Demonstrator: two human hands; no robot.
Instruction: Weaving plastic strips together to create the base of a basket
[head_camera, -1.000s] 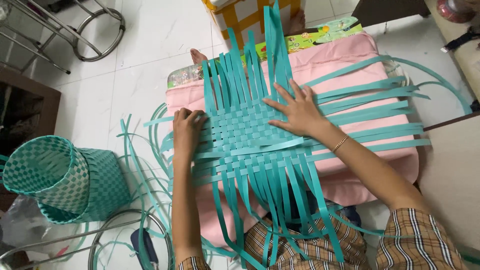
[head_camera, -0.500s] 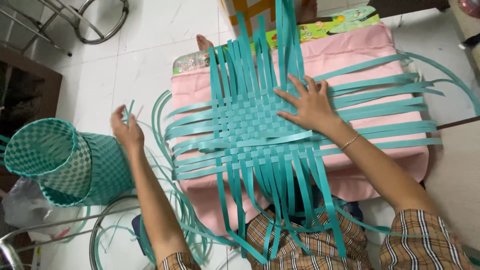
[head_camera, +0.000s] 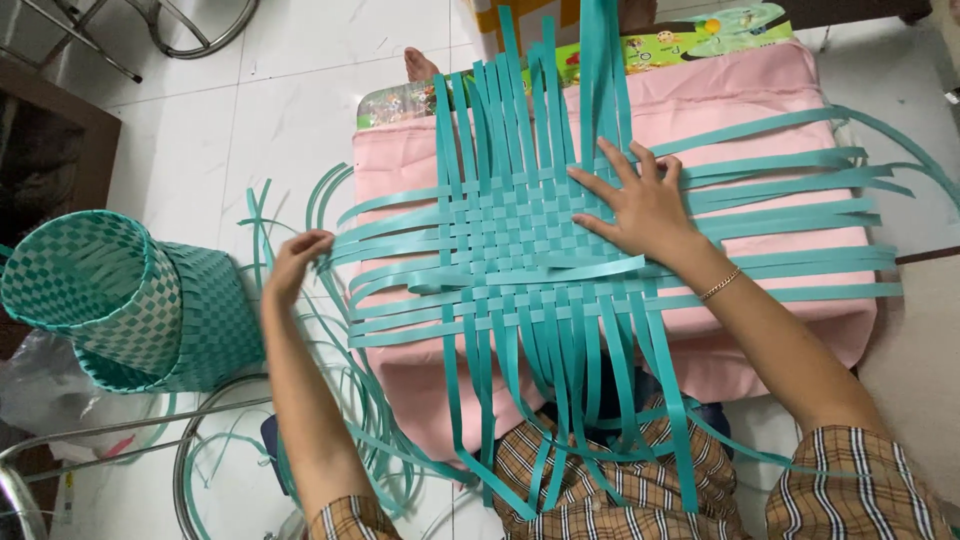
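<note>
While the pink cushion (head_camera: 760, 90) carries the woven teal strip mat (head_camera: 520, 250) across its middle, your right hand (head_camera: 640, 205) lies on the weave near its right edge, fingers spread flat. Your left hand (head_camera: 295, 262) pinches a loose teal strip (head_camera: 262, 225) just off the cushion's left edge, beside the finished woven baskets (head_camera: 120, 300). You appear to be fetching another strip; next it needs threading over and under along the mat's left edge, I judge.

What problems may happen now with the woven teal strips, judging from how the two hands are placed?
1. Only the right hand presses the woven mat; its left edge is unheld, so the loose weave may shift on the pink cushion.
2. The left hand pinches loose strips at the side; a hard pull might open gaps.
3. Strips trailing on the floor may tangle.
</note>
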